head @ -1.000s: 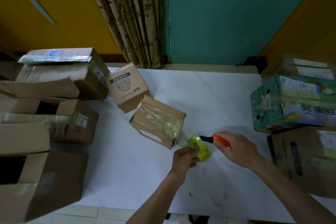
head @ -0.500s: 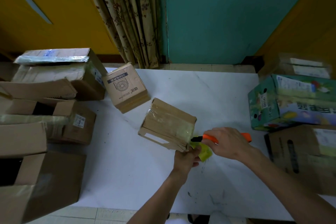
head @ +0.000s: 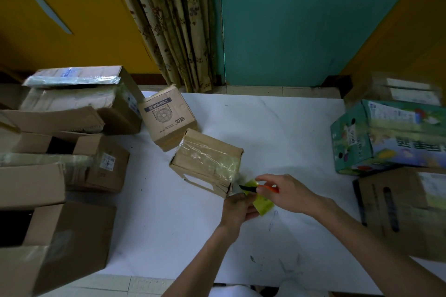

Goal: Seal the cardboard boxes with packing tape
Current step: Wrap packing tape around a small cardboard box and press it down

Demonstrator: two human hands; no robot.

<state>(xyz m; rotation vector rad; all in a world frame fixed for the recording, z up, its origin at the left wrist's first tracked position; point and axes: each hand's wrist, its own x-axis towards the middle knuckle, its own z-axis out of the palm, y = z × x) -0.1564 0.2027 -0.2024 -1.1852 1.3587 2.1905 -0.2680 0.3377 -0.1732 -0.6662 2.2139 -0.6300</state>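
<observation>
A small cardboard box (head: 207, 159) wrapped in clear tape lies in the middle of the white table (head: 277, 128). My left hand (head: 237, 207) grips a yellow-green roll of packing tape (head: 261, 201) just off the box's near right corner. My right hand (head: 289, 191) holds an orange-handled cutter (head: 251, 188), its black tip pointing left at the stretch of tape between roll and box.
A USB-fan box (head: 166, 116) stands behind the taped one. Several brown boxes (head: 72, 157) are stacked on the left. A green printed carton (head: 386, 137) and a brown box (head: 405, 212) sit on the right. A curtain (head: 173, 24) hangs behind.
The taped box has shifted back to the left and away from my hands. My right hand has brought the cutter tip against the tape next to the roll.
</observation>
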